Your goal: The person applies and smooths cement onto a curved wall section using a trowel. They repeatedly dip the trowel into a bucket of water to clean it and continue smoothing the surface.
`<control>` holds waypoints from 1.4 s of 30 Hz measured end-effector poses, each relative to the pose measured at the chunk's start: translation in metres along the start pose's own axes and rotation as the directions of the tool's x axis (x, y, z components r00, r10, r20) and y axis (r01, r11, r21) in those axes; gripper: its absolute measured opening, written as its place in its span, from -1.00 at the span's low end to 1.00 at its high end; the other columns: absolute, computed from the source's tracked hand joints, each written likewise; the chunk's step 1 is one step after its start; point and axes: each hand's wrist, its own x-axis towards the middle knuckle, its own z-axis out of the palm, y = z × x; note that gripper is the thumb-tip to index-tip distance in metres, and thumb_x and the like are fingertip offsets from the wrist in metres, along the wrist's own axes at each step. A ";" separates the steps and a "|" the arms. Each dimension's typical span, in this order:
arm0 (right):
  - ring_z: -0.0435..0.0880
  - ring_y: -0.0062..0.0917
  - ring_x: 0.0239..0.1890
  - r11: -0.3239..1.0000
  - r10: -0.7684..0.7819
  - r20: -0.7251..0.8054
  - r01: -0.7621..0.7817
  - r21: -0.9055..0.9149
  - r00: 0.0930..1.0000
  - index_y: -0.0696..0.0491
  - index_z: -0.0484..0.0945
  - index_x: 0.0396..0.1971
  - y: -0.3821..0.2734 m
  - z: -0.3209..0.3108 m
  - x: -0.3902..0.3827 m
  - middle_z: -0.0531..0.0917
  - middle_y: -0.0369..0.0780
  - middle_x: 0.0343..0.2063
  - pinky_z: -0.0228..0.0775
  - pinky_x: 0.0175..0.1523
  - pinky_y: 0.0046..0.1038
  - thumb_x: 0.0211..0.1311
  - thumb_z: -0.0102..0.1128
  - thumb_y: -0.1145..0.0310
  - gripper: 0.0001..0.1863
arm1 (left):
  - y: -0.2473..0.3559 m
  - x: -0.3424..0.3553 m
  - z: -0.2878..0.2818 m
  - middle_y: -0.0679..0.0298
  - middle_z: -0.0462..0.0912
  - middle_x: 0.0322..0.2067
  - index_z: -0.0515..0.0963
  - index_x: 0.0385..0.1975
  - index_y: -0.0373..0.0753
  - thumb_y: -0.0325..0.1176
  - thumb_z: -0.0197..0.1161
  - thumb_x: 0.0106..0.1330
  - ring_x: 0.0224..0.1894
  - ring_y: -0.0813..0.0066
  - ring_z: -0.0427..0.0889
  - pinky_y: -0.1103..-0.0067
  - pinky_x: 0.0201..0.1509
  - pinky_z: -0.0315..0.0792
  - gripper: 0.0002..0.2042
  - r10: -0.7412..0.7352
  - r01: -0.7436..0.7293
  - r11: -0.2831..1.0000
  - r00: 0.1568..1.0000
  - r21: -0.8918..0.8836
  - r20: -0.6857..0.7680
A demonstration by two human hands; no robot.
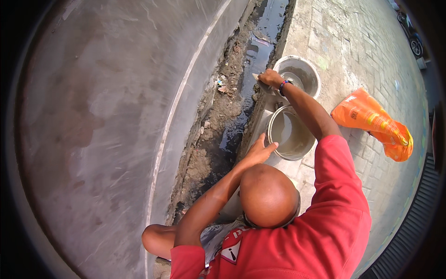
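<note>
My left hand (261,151) is at the left side of the near bucket, thumb over its pale rim and fingers along the outer wall. This bucket (304,142) is round and tilted so that its inside shows, with a grey coating and what looks like liquid at the bottom. Farther off, my right hand (270,78) is closed on a trowel (266,87), whose grey blade shows partly below the fingers. It is beside the left rim of a second, wider bucket (312,69), smeared with grey inside. My right forearm crosses over the gap between the buckets.
An orange plastic sack (371,118) lies on the paving (344,51) to the right. Left of the buckets runs an open drain (255,60) with dark water, mud and litter. A smooth grey cement wall (107,116) rises beyond it. A vehicle wheel (416,47) shows far right.
</note>
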 end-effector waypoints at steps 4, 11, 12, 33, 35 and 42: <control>0.67 -0.16 -0.25 0.963 0.135 -0.006 -0.130 0.235 0.991 0.13 0.62 -0.33 0.029 0.013 -0.005 0.66 0.02 -0.32 0.48 -0.16 -0.21 0.24 -0.01 0.15 -0.65 | 0.016 0.003 0.011 -0.24 0.19 0.26 -0.32 0.42 -0.29 -0.12 0.25 0.28 0.12 -0.13 0.48 0.16 -0.02 0.55 -0.05 -0.191 0.215 0.939 0.975 -0.268 0.113; 0.63 -0.42 -0.41 0.014 0.511 0.262 -0.313 0.950 0.819 0.07 0.53 -0.29 0.034 -0.049 -0.062 0.60 -0.24 -0.44 0.43 -0.35 -0.35 0.26 0.01 0.17 -0.72 | 0.025 0.002 0.032 -0.10 -0.15 0.39 -0.57 0.38 -0.18 -0.47 0.01 0.28 0.16 -0.11 0.42 0.10 -0.05 0.61 -0.11 -0.277 0.266 0.766 0.958 -0.585 0.074; 0.61 -0.42 -0.45 -0.009 0.525 0.198 -0.228 0.974 0.828 0.08 0.53 -0.27 0.045 -0.054 -0.070 0.60 -0.23 -0.45 0.41 -0.39 -0.35 0.26 -0.02 0.16 -0.70 | 0.028 0.002 0.032 -0.09 -0.15 0.39 -0.57 0.38 -0.18 -0.52 -0.03 0.26 0.18 -0.11 0.41 0.12 -0.07 0.63 -0.12 -0.276 0.251 0.751 0.960 -0.611 0.055; 0.59 -0.43 -0.42 -0.043 0.899 -0.076 0.261 0.965 0.431 0.00 0.49 -0.26 0.094 -0.180 -0.250 0.62 -0.20 -0.45 0.39 -0.33 -0.38 0.25 -0.01 0.11 -0.72 | 0.046 -0.089 -0.069 -0.05 0.47 -0.08 0.35 -0.01 -0.49 -0.57 -0.06 0.11 -0.12 0.04 0.58 0.15 -0.27 0.70 -0.62 -0.206 -0.044 0.678 0.947 -0.734 -0.247; 0.59 -0.45 -0.44 -0.035 0.916 -0.066 0.243 0.969 0.395 -0.01 0.49 -0.28 0.084 -0.210 -0.286 0.61 -0.23 -0.47 0.39 -0.32 -0.39 0.26 -0.01 0.13 -0.75 | 0.063 -0.130 -0.077 -0.05 0.49 -0.06 0.36 0.00 -0.48 -0.57 -0.07 0.12 -0.14 0.06 0.61 0.17 -0.26 0.70 -0.62 -0.204 -0.021 0.685 0.954 -0.728 -0.220; 0.55 -0.52 -0.48 -0.086 0.904 0.071 0.017 0.996 0.422 -0.04 0.50 -0.36 0.038 -0.310 -0.379 0.57 -0.30 -0.55 0.38 -0.36 -0.41 0.23 0.00 0.10 -0.75 | 0.102 -0.262 -0.065 -0.08 0.53 -0.05 0.31 0.07 -0.50 -0.57 -0.11 0.14 -0.18 0.05 0.66 0.27 -0.37 0.71 -0.57 -0.327 0.055 0.661 0.919 -0.748 -0.221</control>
